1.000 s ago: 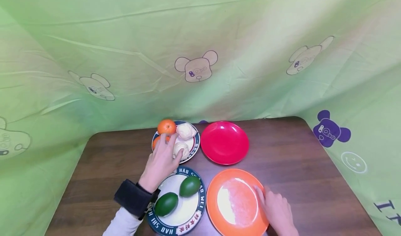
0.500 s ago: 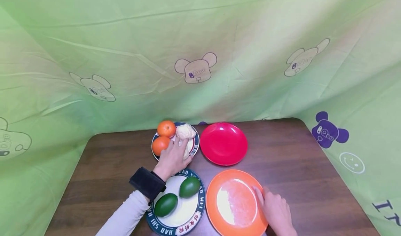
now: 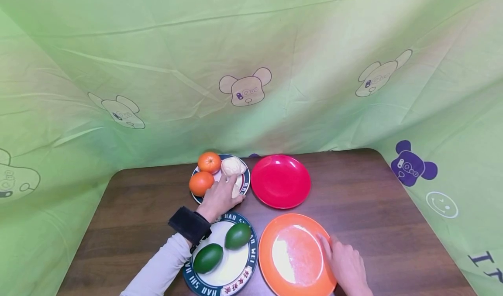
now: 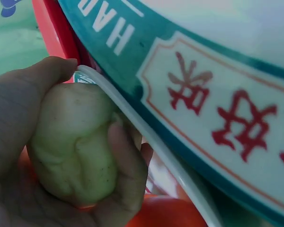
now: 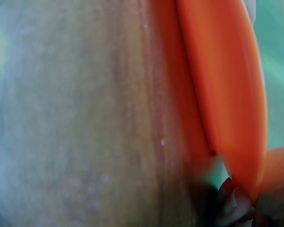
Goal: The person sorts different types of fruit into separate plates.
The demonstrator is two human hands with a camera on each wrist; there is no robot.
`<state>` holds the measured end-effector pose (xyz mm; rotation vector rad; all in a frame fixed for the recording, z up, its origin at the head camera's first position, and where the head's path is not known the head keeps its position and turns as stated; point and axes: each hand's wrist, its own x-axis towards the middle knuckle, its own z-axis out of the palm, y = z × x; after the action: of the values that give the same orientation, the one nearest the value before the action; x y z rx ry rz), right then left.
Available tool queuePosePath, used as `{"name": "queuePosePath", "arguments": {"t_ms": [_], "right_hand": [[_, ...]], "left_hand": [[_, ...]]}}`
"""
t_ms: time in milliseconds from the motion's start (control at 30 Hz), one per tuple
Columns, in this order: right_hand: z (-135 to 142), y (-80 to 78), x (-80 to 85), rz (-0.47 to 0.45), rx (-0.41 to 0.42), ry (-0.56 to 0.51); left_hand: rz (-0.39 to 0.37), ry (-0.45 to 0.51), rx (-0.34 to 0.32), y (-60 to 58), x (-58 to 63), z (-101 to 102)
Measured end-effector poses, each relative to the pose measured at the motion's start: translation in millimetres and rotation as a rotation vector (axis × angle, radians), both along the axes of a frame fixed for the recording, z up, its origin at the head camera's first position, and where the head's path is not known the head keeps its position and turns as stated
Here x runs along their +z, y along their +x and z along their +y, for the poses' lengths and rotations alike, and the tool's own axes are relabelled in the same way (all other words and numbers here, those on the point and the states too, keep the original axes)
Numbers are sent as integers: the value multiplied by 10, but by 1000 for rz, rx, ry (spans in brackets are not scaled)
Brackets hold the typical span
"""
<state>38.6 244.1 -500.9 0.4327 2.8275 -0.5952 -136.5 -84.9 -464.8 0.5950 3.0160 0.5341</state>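
On the counter (image 3: 393, 217), the large plate (image 3: 232, 266) reads "HAO", "SHI" and "WEI", with red characters; a wristband (image 3: 190, 225) covers part. At the small plate (image 3: 246, 180), the left hand (image 3: 220, 198) grips a bulb (image 4: 75, 146), mostly hidden from above. The right hand (image 3: 346, 261) pinches the orange plate (image 3: 296, 256), its near edge cut off.

"What is hanging at twelve o'clock?"

"A green cloth (image 3: 306, 125) is hanging in creases behind a wooden table (image 3: 365, 182)."

"And toward four?"

"A purple bear print (image 3: 412, 166) is tilting above a white smiley (image 3: 442, 204), and the table is gleaming at six."
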Motion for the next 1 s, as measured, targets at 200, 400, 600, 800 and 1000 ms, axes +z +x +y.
{"name": "queuePosePath", "arguments": {"t_ms": [200, 400, 600, 800, 1000], "right_hand": [[17, 5, -1, -11, 1, -17], [28, -5, -10, -10, -5, -21], [15, -11, -22, -30, -20, -35], [11, -8, -29, -19, -25, -37], [8, -20, -20, -37, -35, -26]], "left_hand": [[25, 68, -25, 23, 45, 40], [147, 84, -83, 129, 281, 174], [152, 83, -146, 297, 584, 363], [195, 115, -205, 521, 847, 537], [301, 108, -301, 777, 964, 705]]}}
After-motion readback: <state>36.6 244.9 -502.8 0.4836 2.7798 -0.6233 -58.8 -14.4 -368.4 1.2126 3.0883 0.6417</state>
